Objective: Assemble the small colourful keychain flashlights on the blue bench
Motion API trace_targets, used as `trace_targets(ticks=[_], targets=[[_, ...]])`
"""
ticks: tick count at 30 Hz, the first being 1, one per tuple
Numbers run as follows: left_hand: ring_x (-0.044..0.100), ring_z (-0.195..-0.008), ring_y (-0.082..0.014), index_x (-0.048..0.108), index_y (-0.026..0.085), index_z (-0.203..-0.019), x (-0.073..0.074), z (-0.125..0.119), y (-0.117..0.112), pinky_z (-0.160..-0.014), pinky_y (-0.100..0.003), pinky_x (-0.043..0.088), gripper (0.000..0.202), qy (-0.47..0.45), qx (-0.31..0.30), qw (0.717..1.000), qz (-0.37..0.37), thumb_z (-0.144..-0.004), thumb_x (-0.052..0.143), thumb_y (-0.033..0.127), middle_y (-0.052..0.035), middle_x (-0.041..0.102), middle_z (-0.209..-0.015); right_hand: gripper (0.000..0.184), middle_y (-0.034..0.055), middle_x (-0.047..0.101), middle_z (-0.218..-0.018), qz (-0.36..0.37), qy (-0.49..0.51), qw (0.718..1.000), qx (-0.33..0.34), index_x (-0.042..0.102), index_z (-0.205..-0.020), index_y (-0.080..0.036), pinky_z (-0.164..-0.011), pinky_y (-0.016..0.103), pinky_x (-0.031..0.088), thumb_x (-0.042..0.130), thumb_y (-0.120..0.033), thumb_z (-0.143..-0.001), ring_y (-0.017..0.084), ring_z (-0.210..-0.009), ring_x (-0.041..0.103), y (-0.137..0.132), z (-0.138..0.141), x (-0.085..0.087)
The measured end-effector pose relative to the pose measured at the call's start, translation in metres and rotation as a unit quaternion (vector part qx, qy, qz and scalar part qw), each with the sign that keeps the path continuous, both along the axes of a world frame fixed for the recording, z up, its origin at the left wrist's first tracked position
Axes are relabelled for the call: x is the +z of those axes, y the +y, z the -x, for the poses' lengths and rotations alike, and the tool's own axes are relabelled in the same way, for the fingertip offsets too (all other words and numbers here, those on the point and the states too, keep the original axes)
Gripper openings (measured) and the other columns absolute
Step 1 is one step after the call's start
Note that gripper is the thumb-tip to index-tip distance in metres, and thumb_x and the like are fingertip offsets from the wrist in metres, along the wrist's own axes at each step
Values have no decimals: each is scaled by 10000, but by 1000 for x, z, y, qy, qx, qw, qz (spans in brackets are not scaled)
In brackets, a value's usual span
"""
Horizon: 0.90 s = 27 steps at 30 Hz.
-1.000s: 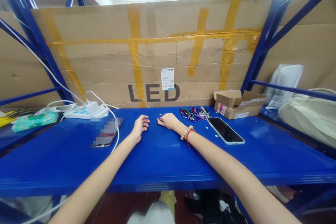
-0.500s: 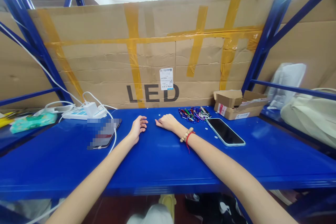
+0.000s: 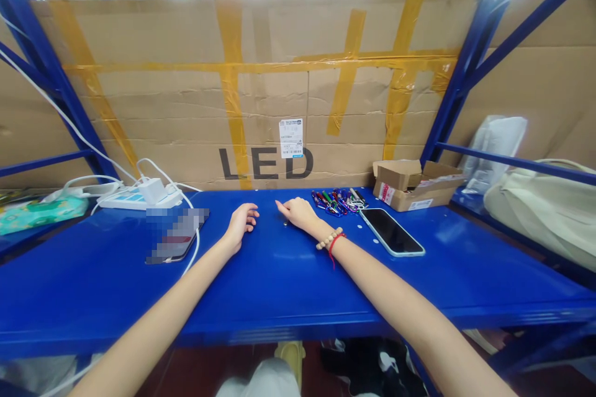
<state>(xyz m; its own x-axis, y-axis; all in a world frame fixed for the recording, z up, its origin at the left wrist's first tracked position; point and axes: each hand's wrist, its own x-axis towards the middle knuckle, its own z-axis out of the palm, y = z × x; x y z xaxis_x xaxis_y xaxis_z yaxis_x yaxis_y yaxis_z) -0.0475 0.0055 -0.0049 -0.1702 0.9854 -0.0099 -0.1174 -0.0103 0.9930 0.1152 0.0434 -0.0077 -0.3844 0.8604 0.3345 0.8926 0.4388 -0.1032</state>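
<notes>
Under my right hand (image 3: 298, 214) I see a glossy blue metal shelf (image 3: 288, 285); behind it, rough taped cardboard (image 3: 261, 87); beside it, a glassy phone (image 3: 391, 231).

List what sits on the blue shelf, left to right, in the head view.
Green tissue pack → white power strip → charging phone → left hand → right hand → coloured carabiners → dark phone → open cardboard box → cream bag.

A glossy blue shelf (image 3: 288, 285), brown cardboard (image 3: 186, 105) crossed with yellow tape (image 3: 231, 87), and multicoloured clips (image 3: 338, 200).
</notes>
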Motion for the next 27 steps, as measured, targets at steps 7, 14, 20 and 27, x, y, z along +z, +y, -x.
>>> trace_targets(ticks=[7, 14, 20, 27], targets=[[433, -548, -115, 605, 195, -712, -6, -3, -4, -485, -208, 307, 160, 185, -27, 976, -111, -620, 565, 321, -3, 542, -655, 539, 26, 639, -589, 78, 78, 989, 95, 640, -607, -143, -543, 190, 314, 379, -534, -872, 95, -538, 530, 10, -23, 0], [491, -809, -218, 689, 297, -910, -9, -7, -9, -718, -293, 401, 269, 445, -113, 866, -199, -675, 584, 376, -32, 584, -762, 467, 28, 654, -647, 125, 114, 977, 131, 683, -710, -130, -525, 187, 329, 604, -589, -682, 98, -565, 522, -1, -49, 15], [502, -863, -230, 709, 311, -904, -13, -14, 1, -794, -319, 405, 267, 479, -140, 840, -215, -694, 585, 420, -46, 602, -849, 383, 34, 685, -717, 144, 102, 976, 124, 720, -787, -160, -557, 193, 379, 741, -475, -570, 117, -610, 565, -3, -52, 17], [519, -831, -237, 724, 310, -700, -9, -23, 12, -746, -307, 412, 101, 476, -138, 841, -216, -668, 631, 334, -39, 606, -782, 277, 13, 672, -689, 161, 127, 966, 160, 723, -762, -152, -540, 180, 374, 724, -391, -624, 83, -561, 518, 8, -56, 8]])
